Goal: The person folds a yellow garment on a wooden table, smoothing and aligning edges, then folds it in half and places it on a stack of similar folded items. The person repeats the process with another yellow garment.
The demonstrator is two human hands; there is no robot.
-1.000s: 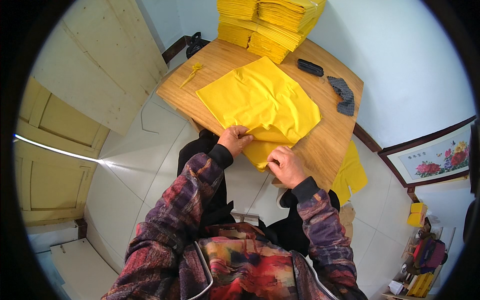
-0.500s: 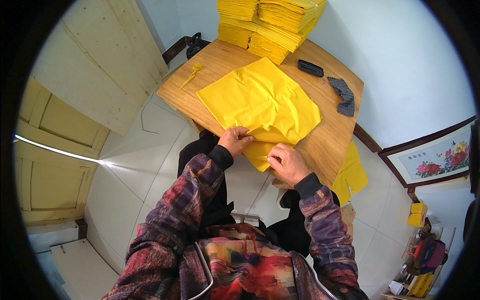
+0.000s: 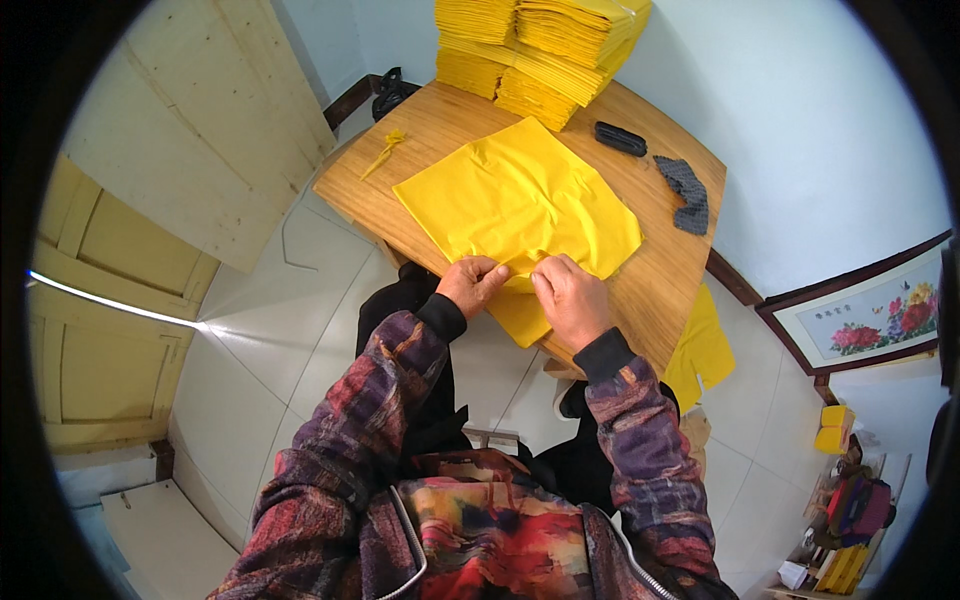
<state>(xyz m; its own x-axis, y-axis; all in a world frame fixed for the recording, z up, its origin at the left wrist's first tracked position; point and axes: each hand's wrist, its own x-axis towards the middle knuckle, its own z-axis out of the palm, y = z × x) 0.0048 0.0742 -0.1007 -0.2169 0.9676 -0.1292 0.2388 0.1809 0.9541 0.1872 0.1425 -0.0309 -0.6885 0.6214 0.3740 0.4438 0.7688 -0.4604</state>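
Note:
A flat yellow fabric piece, like a bag, lies creased on the wooden table. Its near edge comes to the table's front, and a yellow corner hangs below it. My left hand pinches that near edge between thumb and fingers. Just to the right, my right hand grips the same edge, its thumb and fingertips pressed together. A small gap of cloth shows between the two hands. The underside of the fabric in my fingers is hidden.
Tall stacks of folded yellow fabric stand at the table's back. A black case and a dark grey cloth lie at the right. A yellow knotted scrap is at the left. Yellow fabric hangs beyond the right edge.
My right hand has moved up and inward, from the hanging yellow corner to the edge near my left hand. My left hand has stayed nearly in place.

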